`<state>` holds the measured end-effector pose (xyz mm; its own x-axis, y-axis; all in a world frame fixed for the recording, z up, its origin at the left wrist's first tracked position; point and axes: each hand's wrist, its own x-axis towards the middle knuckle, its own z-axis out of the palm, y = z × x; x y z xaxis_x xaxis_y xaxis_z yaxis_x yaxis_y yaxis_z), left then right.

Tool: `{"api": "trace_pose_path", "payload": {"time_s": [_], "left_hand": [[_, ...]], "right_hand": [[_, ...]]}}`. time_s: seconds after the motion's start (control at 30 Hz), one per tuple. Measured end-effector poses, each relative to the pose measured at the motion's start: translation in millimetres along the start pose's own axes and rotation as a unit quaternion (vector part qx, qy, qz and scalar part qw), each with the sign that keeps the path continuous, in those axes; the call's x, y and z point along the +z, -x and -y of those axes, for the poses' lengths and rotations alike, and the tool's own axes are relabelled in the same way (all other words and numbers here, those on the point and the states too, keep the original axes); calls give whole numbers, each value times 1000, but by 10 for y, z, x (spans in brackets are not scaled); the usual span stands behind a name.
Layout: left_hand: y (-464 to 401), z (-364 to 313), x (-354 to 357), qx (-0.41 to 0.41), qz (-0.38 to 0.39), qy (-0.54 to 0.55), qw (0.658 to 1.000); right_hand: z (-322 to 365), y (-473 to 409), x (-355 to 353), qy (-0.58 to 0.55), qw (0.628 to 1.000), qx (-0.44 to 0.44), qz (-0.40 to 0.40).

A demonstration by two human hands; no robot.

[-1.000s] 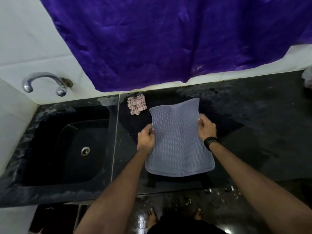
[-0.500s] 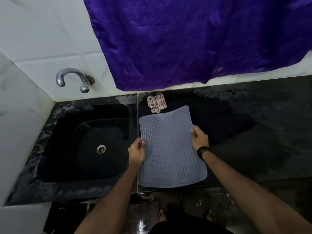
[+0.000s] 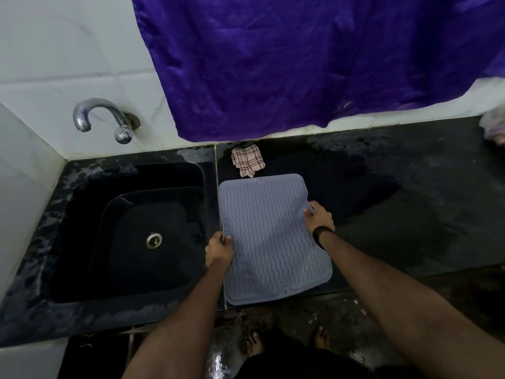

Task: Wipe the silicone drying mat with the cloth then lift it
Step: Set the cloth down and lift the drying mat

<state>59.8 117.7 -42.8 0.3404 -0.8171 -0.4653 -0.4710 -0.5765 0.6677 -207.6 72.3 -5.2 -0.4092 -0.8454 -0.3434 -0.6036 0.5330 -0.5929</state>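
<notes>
I pinch the silicone drying mat [image 3: 273, 236] by its two long edges, my left hand [image 3: 218, 251] curled over one side and my right hand [image 3: 318, 218] over the other, the mat stretched between them above the counter [image 3: 410, 228]. The cloth [image 3: 248, 162] lies just beyond its far edge. To lift well, I should raise both sides evenly so it doesn't sag or slip.
</notes>
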Motion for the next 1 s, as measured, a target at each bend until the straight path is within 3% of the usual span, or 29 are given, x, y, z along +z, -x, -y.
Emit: {"api": "trace_pose_path", "payload": {"time_s": [0.1, 0.23, 0.33, 0.43, 0.53, 0.7, 0.87, 1.0], "left_hand": [[37, 5, -7, -8, -6, 9, 1000], [-34, -53, -46, -20, 10, 23, 999], [-62, -135, -52, 33, -11, 55, 998], [-10, -232, -62, 121, -58, 74, 988], [3, -306, -119, 131, -90, 101, 982], [2, -272, -63, 110, -78, 86, 987], [-13, -206, 40, 29, -51, 27, 998], [-46, -246, 2, -11, -45, -13, 999]], "right_hand": [[-36, -3, 25, -8, 1000, 17, -10], [-123, -92, -29, -68, 994, 68, 48], [-77, -155, -91, -77, 996, -3, 53], [32, -142, -102, -106, 988, -113, 0], [81, -161, -129, -163, 975, -145, -34], [-53, -259, -127, -139, 984, -106, -23], [-162, -320, -64, -86, 993, 19, 73], [-202, -361, -92, -51, 997, 6, 65]]}}
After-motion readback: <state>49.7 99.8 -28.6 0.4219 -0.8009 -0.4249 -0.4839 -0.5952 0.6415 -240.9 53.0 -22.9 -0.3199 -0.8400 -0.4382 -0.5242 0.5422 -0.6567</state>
